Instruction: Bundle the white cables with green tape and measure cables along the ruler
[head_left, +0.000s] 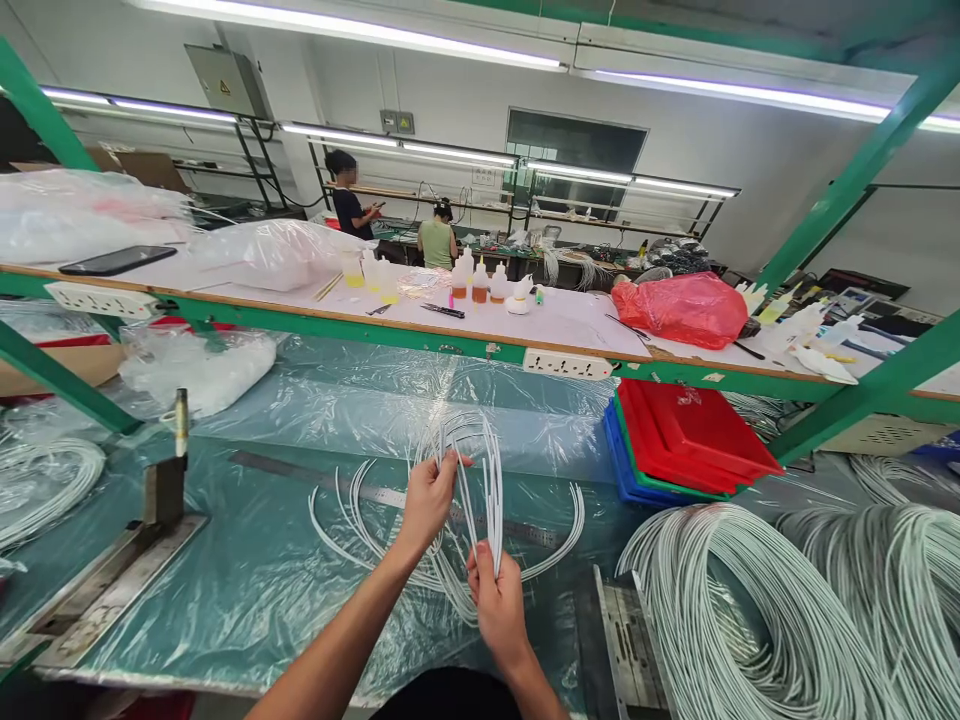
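White cables [493, 490] rise in a loose bunch from my right hand [498, 600], whose fingers are wrapped round their lower part. Up and to the left, my left hand [430, 495] is closed, thumb pressed to the fingers, on thin white strands of the same bunch. More curved white cables [352, 520] lie on the plastic-covered bench beneath and to both sides of my hands. A steel ruler [382, 494] lies flat behind them, partly hidden by my left hand and the cables.
Large cable coils [705, 600] lie at the right, beside a metal fixture [628, 640]. Stacked red, green and blue trays [686, 440] stand behind them. Another metal fixture [161, 510] is at the left. A shelf [420, 325] with bottles crosses ahead; two people are beyond it.
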